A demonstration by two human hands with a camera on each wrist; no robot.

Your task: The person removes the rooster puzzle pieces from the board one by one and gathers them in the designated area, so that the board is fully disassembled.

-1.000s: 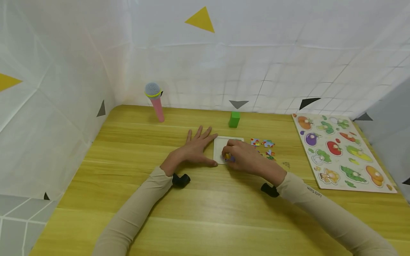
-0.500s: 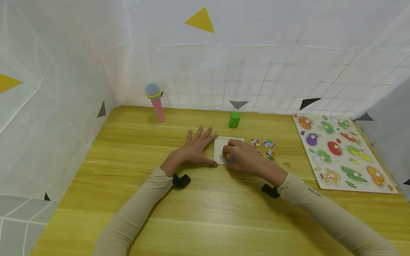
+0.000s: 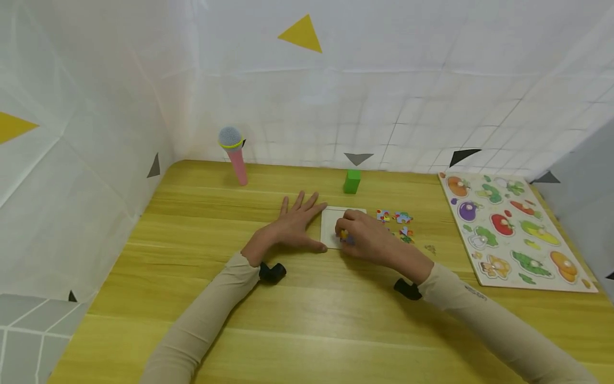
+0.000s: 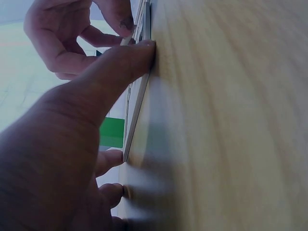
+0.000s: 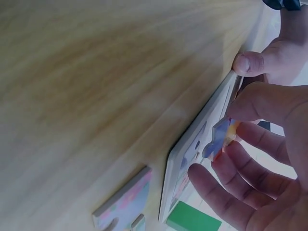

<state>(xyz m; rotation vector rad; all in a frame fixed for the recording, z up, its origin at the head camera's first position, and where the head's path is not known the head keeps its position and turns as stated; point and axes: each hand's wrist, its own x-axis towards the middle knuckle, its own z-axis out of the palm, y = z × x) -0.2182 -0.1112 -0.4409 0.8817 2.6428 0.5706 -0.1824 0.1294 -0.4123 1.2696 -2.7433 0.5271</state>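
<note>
Colourful cardboard puzzle piece (image 5: 220, 138) is sitting pinched in the right hand (image 3: 366, 234) above the white rectangular puzzle tray (image 3: 332, 221). The left hand (image 3: 292, 224) is lying flat, fingers spread, thumb bracing the tray's edge. If that thumb is slipping, the tray could be sliding and the piece missing its slot.

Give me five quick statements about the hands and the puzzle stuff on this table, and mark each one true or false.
1. The right hand pinches a puzzle piece over the white tray. True.
2. The left hand lies flat, thumb against the tray's edge. True.
3. The green block sits inside the tray. False: it stands on the table behind it.
4. The microphone lies on its side. False: it stands upright.
5. Loose pieces lie right of the tray. True.
</note>
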